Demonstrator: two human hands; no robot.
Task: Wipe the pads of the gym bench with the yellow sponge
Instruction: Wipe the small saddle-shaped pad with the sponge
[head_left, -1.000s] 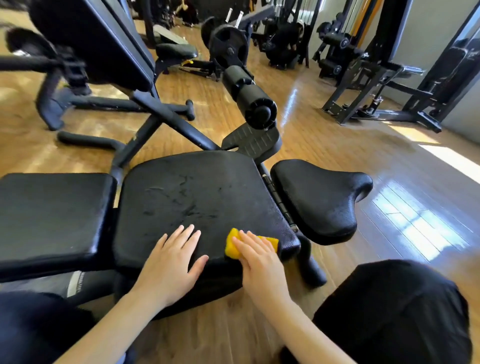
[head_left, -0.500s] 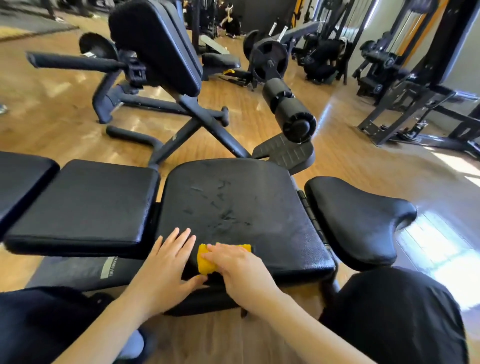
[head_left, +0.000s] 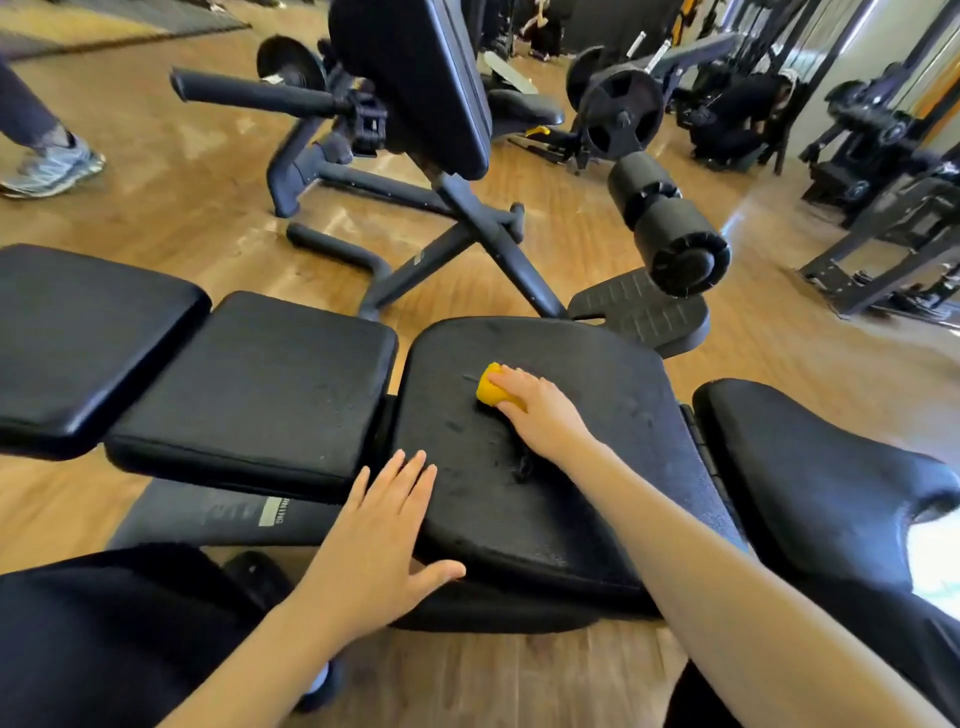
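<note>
Bench fills the lower view, black pads in a row over a wooden floor. I note the wide seat pad in the middle, a flat pad to its left, a curved pad to its right. My left hand lies flat on the seat pad's near left edge, fingers straight and spread, holding nothing. My right hand is farther out on the same pad, fingers curled over the yellow sponge, pressing it onto the surface toward the far left part. Scuff marks show just beside my right wrist. Another person's sneaker is at far left on the floor.
</note>
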